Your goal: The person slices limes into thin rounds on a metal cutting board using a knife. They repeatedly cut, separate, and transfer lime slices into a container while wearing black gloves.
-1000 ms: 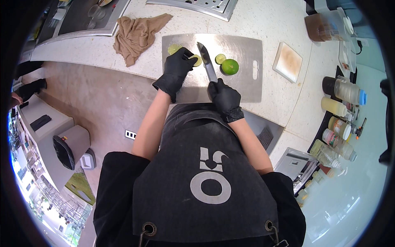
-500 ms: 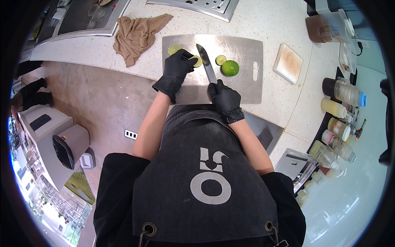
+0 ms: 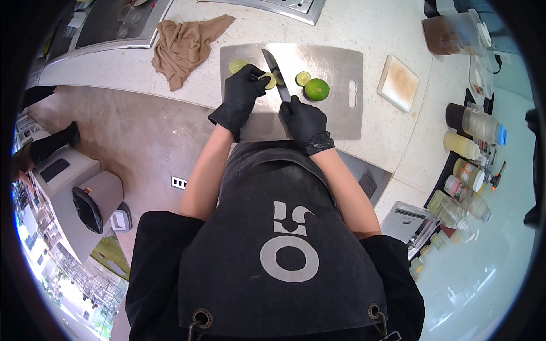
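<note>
Both hands wear black gloves over a metal cutting board (image 3: 335,122). My left hand (image 3: 241,94) is closed, pinching a cut lime piece (image 3: 268,81) in its fingertips. In my right hand (image 3: 307,123) is the handle of a knife (image 3: 276,69); its blade points up and to the left, against or very near the right side of that piece. Pale green lime slices (image 3: 238,65) lie beyond my left hand, partly covered by it. Right of the blade rest a small cut lime end (image 3: 303,78) and a larger green lime (image 3: 317,90).
A crumpled brown cloth (image 3: 185,50) lies left of the board on the speckled counter (image 3: 114,67). To the right are a white block (image 3: 398,83) with a brownish top and several bottles, one with a blue cap (image 3: 501,134). A metal drain tray (image 3: 301,8) stands at the back.
My right hand and the knife have shifted left, bringing the blade closer to the lime piece in my left hand. The whole view has also moved slightly.
</note>
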`<state>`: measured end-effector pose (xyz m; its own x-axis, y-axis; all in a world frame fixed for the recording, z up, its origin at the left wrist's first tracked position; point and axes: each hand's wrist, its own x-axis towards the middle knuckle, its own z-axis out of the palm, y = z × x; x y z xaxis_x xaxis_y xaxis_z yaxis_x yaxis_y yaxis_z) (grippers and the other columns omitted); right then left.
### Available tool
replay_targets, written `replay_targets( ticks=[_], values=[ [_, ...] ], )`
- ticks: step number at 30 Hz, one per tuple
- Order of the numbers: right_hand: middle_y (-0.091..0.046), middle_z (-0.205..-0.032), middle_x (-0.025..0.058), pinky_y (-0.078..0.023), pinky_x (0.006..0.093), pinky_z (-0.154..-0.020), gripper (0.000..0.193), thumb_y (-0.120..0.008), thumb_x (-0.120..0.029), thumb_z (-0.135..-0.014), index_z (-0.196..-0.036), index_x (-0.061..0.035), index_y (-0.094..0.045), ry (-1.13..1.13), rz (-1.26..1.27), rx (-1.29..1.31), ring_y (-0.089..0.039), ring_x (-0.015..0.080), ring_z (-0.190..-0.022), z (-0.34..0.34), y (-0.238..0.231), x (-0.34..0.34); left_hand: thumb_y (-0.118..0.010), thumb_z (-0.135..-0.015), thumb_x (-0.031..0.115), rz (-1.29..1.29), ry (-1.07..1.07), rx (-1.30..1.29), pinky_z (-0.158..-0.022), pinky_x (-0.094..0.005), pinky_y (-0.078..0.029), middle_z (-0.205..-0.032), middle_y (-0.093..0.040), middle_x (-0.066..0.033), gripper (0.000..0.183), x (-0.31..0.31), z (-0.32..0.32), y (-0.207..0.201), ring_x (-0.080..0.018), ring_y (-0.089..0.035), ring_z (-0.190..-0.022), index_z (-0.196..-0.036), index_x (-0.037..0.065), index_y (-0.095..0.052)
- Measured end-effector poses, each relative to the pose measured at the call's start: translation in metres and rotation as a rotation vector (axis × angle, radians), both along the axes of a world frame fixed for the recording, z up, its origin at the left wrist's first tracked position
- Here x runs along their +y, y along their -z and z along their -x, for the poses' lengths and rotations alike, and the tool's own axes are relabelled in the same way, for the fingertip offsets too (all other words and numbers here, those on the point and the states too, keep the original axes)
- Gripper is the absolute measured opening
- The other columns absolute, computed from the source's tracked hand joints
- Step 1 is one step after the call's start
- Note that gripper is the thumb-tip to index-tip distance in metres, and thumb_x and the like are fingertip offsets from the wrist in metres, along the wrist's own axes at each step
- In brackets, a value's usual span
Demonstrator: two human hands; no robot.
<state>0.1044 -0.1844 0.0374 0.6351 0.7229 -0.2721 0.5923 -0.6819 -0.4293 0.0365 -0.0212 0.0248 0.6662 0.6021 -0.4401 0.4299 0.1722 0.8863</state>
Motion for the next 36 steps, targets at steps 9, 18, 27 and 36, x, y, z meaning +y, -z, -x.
replay_targets(
  ticks=[9, 18, 27, 36],
  values=[
    [-0.063, -0.06, 0.0137, -0.05, 0.0456, -0.05, 0.027, -0.049, -0.031, -0.093, -0.085, -0.0065, -0.054, -0.003, 0.048, -0.082, -0.063, 0.033, -0.053, 0.024, -0.004, -0.032, -0.072, -0.084, 0.017, -0.08, -0.001, 0.069, -0.06, -0.0227, -0.051, -0.074, -0.066, -0.0067, 0.021, -0.002, 0.0, -0.006, -0.0101, -0.063, -0.064, -0.088, -0.001, -0.063],
    [-0.066, -0.069, 0.0139, -0.049, 0.0462, -0.056, 0.033, -0.05, -0.039, -0.093, -0.091, -0.0081, -0.062, 0.054, -0.014, -0.027, -0.064, 0.0345, -0.061, 0.018, 0.006, -0.029, -0.073, -0.082, 0.021, -0.095, 0.035, 0.119, -0.061, -0.0236, -0.051, -0.073, -0.066, -0.0076, 0.024, 0.002, 0.001, -0.012, -0.0106, -0.064, -0.064, -0.083, -0.001, -0.062],
    [-0.066, -0.07, 0.0158, -0.049, 0.0478, -0.058, 0.031, -0.05, -0.037, -0.092, -0.092, -0.0072, -0.059, 0.023, 0.034, 0.037, -0.065, 0.0346, -0.064, 0.013, -0.002, -0.023, -0.073, -0.083, 0.02, -0.111, 0.025, 0.069, -0.06, -0.0247, -0.051, -0.072, -0.068, -0.0087, 0.023, 0.001, 0.002, -0.003, -0.012, -0.065, -0.063, -0.083, -0.001, -0.064],
    [-0.064, -0.063, 0.0157, -0.051, 0.0469, -0.054, 0.028, -0.049, -0.033, -0.093, -0.088, -0.0059, -0.056, 0.036, 0.087, -0.02, -0.064, 0.035, -0.058, 0.03, -0.006, -0.021, -0.072, -0.084, 0.017, -0.092, 0.012, 0.086, -0.06, -0.023, -0.05, -0.075, -0.065, -0.0071, 0.021, -0.003, 0.002, -0.004, -0.0101, -0.063, -0.065, -0.086, -0.001, -0.062]
  ],
)
